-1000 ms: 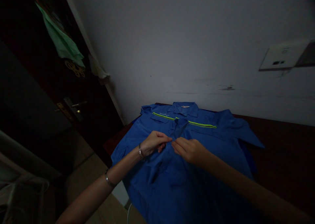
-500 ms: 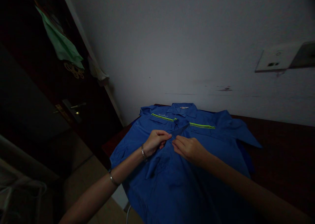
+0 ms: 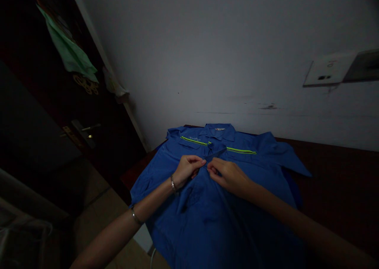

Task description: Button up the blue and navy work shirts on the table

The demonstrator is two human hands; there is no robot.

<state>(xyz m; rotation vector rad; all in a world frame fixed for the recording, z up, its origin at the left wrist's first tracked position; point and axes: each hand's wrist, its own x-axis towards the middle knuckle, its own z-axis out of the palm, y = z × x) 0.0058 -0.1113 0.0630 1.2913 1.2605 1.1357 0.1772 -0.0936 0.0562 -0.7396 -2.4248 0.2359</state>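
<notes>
A blue work shirt [image 3: 189, 221] with a yellow-green stripe across the chest lies spread out, its collar [image 3: 220, 131] toward the wall. At the front placket, my left hand [image 3: 189, 168] pinches the cloth between thumb and fingers. Close beside it on the right, my right hand [image 3: 225, 174] is also closed on the placket, fingertips nearly meeting those of the left. Fabric stands up in a raised fold just beyond the fingertips. Any button between the fingers is too small and dark to make out.
Under the shirt is a dark reddish table [image 3: 334, 170] against a pale wall [image 3: 207, 56]. A socket plate [image 3: 330, 70] is on the wall at right. A dark door [image 3: 97, 107] with a handle and a hanging green cloth [image 3: 69, 50] stands at left.
My right hand's fingers have shifted slightly, the index finger curling more at the placket. My left hand keeps its pinch. The whole view has moved a little.
</notes>
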